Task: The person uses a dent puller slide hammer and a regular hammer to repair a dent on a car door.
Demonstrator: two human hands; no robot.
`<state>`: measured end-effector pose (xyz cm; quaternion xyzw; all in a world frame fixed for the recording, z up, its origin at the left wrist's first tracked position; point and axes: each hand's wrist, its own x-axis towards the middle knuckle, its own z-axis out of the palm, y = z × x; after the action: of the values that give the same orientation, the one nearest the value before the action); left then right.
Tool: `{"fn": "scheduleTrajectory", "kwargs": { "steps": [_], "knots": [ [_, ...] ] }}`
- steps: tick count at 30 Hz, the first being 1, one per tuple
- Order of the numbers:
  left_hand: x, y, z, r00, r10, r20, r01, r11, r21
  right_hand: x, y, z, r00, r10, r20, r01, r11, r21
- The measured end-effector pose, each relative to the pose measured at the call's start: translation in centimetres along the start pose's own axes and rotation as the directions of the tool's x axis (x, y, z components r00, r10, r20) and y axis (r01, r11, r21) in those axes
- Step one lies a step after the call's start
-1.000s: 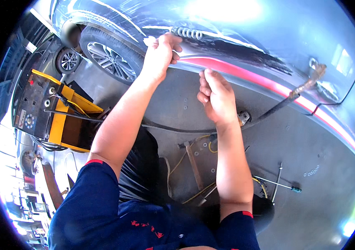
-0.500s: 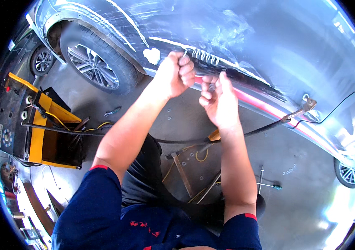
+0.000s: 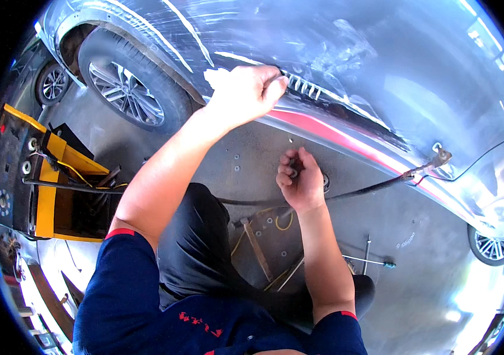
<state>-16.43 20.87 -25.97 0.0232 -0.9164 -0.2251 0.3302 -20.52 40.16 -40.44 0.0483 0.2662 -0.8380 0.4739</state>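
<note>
My left hand (image 3: 252,92) is closed in a pinch against the lower side of a grey car panel (image 3: 323,41) with sanded patches and white streaks. Its fingertips meet at the left end of a row of metal rings (image 3: 306,87) standing out from the panel; what they pinch is hidden. Lower and to the right, my right hand (image 3: 303,183) hangs clear of the car, palm up and fingers curled over something small and dark that I cannot make out. A red strip (image 3: 329,127) runs along the car's lower edge beneath the rings.
A black cable (image 3: 364,188) runs from a yellow and black machine (image 3: 45,177) to a metal clamp (image 3: 441,157) on the car. A wheel (image 3: 123,89) stands at left. On the floor lie a wooden-handled tool (image 3: 258,248), a teal-handled tool (image 3: 389,264) and several washers.
My right hand has dropped away from the panel, its fingers curling further. My left hand has shifted slightly right along the panel, against the end of the ring row.
</note>
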Motion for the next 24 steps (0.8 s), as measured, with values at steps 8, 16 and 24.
{"fn": "scheduleTrajectory", "kwargs": {
  "steps": [8, 16, 24],
  "knots": [
    [0.6, -0.3, 1.2, 0.996, 0.087, -0.026, -0.087, 0.996, 0.029, -0.3, 1.0, -6.8, 0.995, 0.007, -0.098, 0.009, 0.987, 0.160],
    [-0.9, 0.2, 3.4, 0.954, -0.282, -0.101, 0.252, 0.938, -0.236, -0.8, 2.6, -6.5, 0.999, 0.036, -0.010, -0.034, 0.994, 0.103],
    [-8.3, 2.8, 5.3, 0.902, -0.312, 0.299, 0.395, 0.876, -0.276, -2.9, 0.8, -4.1, 1.000, 0.012, 0.003, -0.012, 0.998, 0.068]
  ]
}}
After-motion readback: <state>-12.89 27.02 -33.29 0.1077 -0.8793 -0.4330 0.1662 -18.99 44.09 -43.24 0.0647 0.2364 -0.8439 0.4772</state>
